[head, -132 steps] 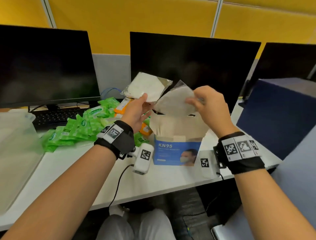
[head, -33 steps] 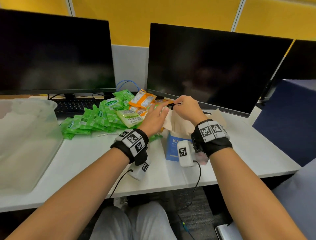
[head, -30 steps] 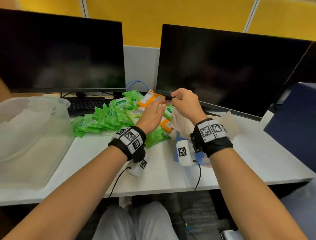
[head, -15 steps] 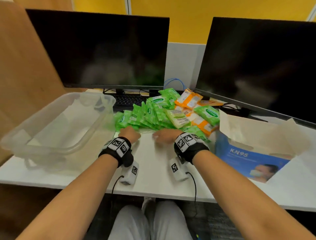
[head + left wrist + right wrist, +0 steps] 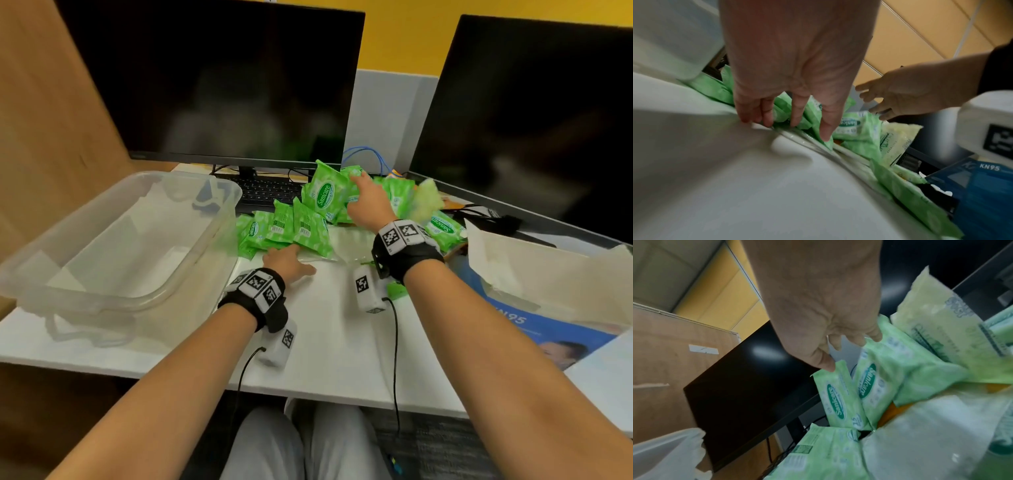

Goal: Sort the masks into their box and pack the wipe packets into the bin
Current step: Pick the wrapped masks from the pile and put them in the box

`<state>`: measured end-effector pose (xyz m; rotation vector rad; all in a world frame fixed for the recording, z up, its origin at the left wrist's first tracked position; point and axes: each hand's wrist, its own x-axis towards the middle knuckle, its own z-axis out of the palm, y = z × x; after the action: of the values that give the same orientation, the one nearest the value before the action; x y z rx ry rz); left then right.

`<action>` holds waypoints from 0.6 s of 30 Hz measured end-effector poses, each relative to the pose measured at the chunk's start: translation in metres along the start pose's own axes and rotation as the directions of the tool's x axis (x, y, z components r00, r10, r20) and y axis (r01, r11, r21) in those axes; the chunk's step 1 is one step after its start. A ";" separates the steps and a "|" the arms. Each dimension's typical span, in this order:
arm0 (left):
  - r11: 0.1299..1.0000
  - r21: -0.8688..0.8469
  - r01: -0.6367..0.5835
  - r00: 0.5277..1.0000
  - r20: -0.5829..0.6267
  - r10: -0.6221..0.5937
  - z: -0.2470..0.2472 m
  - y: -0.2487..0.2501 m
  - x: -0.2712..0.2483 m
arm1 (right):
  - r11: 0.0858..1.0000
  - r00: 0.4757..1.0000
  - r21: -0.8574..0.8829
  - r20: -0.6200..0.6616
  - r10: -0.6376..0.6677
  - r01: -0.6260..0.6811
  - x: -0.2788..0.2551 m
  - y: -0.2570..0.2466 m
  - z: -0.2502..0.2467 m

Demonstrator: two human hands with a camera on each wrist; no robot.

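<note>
- Fingers of left hand (image 5: 287, 263) (image 5: 795, 68) extended, slightly apart, tips down at near edge of green wipe packets (image 5: 291, 228) (image 5: 851, 131), touching packets and clear wrapper at pile's edge; nothing gripped.
- Fingers of right hand (image 5: 368, 202) (image 5: 824, 309) loosely spread over raised packets at back of pile; fingertips on top edges of two "Sanicare" packets (image 5: 840, 400). Whether any packet is clasped: cannot tell.
- Packets heaped on white desk (image 5: 329, 346), between clear plastic bin (image 5: 113, 240) on left and blue KN95 mask box (image 5: 534, 318) (image 5: 986, 183) on right.
- Several packets standing on edge, leaning together; one pale yellow-green packet (image 5: 426, 200) (image 5: 937, 324) among them, at right of pile.
- Bin just beside pile, touching leftmost packets or nearly so.
- Mask box open, flaps up, near desk's right front edge.
- Keyboard (image 5: 267, 195) and two dark monitors (image 5: 219, 82) behind pile.
</note>
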<state>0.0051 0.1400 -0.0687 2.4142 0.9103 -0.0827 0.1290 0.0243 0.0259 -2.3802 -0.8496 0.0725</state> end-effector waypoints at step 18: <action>0.988 -0.113 0.105 0.993 0.071 -0.098 -0.028 0.036 0.008 | 0.864 0.952 -0.501 0.284 0.111 0.049 -0.030 0.039 0.057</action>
<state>0.0297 0.1368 -0.0299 2.2447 0.9806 -0.1422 0.1130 0.0123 -0.0472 -2.9286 -1.0785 0.2675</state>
